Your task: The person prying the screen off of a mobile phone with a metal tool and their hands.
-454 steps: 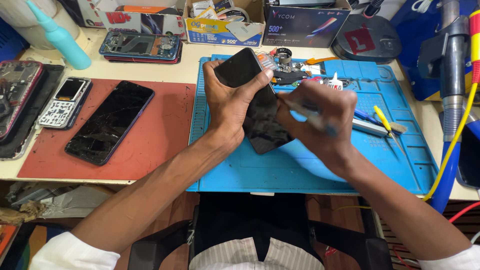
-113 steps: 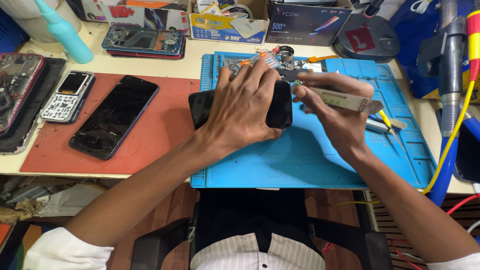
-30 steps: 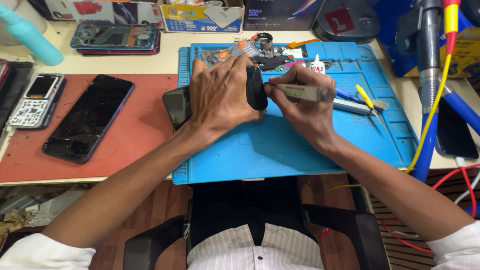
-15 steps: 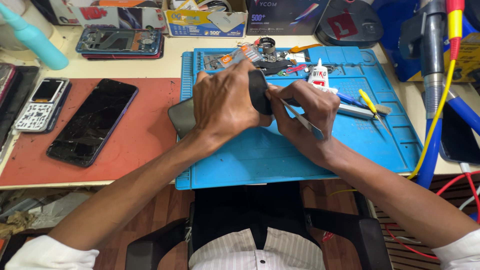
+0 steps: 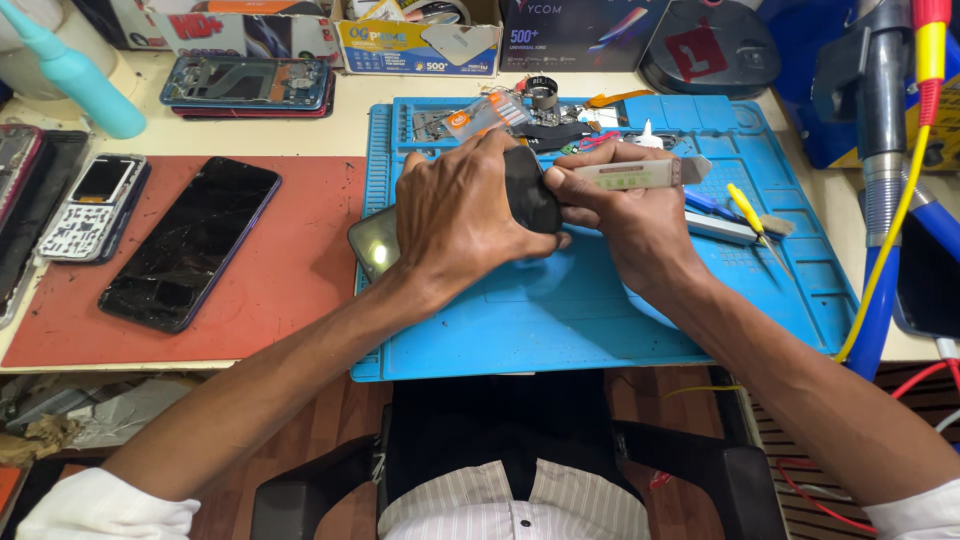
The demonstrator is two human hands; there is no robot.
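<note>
My left hand [image 5: 455,215] is clamped over a black smartphone [image 5: 527,192] that lies across the left part of the blue work mat [image 5: 560,320]; the phone's near end [image 5: 372,243] sticks out past my wrist. My right hand [image 5: 625,215] presses against the phone's right edge and grips a flat white-handled pry tool [image 5: 640,175], whose metal tip points right. Most of the phone is hidden under my left palm.
A cracked black phone [image 5: 190,243] lies on the red mat [image 5: 260,300], with a keypad phone [image 5: 95,205] left of it. A phone frame [image 5: 248,82], boxes [image 5: 420,40] and a teal bottle [image 5: 75,75] stand behind. Screwdriver and brush [image 5: 750,215] lie right; hoses [image 5: 885,200] hang at the right edge.
My right hand has turned the pry tool from pointing down at the mat to lying level along the phone's right edge. My left hand stays pressed on the phone.
</note>
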